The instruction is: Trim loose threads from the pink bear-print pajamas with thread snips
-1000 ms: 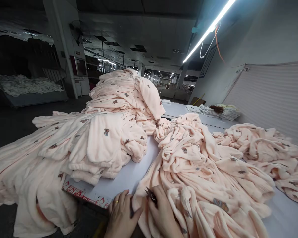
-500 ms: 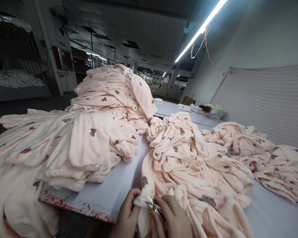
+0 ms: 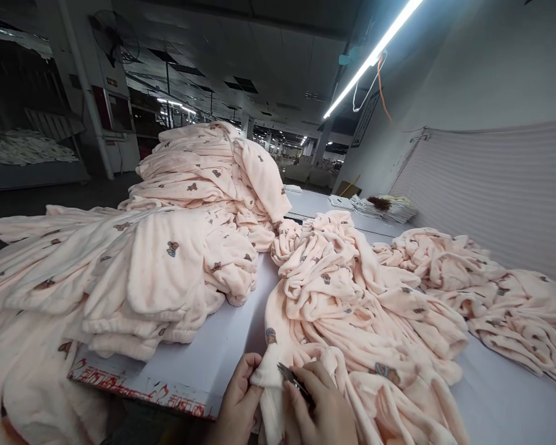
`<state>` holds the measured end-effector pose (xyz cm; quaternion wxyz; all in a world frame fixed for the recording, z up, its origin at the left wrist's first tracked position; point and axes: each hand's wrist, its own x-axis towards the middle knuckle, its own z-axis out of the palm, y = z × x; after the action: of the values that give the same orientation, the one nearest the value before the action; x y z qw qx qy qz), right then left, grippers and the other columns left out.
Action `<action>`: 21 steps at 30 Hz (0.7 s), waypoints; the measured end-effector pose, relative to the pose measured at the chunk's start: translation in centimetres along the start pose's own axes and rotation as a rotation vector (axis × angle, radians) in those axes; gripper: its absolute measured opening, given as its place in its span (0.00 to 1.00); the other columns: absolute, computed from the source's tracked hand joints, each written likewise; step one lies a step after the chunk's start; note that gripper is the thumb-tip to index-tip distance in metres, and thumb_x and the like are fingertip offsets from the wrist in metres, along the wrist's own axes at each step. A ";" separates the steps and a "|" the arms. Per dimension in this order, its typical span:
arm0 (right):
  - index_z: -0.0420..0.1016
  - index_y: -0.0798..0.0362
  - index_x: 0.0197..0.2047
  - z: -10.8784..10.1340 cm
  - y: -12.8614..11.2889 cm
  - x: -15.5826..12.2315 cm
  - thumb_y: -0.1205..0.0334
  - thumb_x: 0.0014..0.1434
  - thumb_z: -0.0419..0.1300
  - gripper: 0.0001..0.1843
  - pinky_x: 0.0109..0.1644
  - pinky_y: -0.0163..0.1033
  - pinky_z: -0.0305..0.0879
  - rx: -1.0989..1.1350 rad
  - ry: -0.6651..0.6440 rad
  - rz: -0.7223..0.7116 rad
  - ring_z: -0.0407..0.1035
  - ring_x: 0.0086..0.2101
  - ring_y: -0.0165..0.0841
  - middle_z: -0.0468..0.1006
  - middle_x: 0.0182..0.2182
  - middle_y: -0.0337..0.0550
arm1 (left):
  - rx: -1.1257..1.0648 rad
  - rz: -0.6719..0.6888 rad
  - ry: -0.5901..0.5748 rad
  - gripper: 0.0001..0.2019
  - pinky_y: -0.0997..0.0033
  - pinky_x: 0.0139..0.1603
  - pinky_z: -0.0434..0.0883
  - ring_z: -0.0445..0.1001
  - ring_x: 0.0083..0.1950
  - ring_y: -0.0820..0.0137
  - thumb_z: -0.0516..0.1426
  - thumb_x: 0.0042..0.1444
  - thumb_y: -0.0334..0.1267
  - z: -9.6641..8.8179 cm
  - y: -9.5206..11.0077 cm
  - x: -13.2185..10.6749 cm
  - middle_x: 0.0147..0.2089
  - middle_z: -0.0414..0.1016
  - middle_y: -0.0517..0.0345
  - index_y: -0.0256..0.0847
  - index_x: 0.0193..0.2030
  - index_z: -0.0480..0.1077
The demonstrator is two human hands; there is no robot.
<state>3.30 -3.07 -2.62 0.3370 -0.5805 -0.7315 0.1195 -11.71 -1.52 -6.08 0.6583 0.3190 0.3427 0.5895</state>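
A crumpled pale pink fleece garment point(image 3: 352, 321) with small bear prints lies on the white table point(image 3: 213, 352) in front of me. My left hand point(image 3: 236, 405) pinches the garment's near edge at the bottom of the view. My right hand point(image 3: 322, 411) is closed round small metal thread snips point(image 3: 294, 382), their tip resting against that same edge, right beside my left fingers.
A tall stack of folded pink garments point(image 3: 189, 204) fills the table's left side and spills over its edge. Another crumpled pink pile point(image 3: 482, 284) lies at the right by the white wall. Folded white pieces point(image 3: 389, 207) sit farther back.
My view swung left, then settled. My left hand went from lying flat to pinching the garment's edge. My right hand brought the snips up against that edge.
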 end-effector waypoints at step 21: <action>0.77 0.49 0.42 -2.0 0.1 0.4 0.58 0.62 0.54 0.11 0.41 0.34 0.70 0.054 -0.081 0.005 0.74 0.39 0.35 0.78 0.37 0.44 | -0.027 -0.016 0.005 0.08 0.74 0.38 0.63 0.66 0.35 0.71 0.63 0.48 0.39 1.0 0.4 -0.5 0.32 0.69 0.63 0.42 0.34 0.69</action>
<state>4.64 -3.13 -1.04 0.3224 -0.5675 -0.7397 0.1637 -11.11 -1.98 -5.16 0.6664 0.3057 0.3388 0.5896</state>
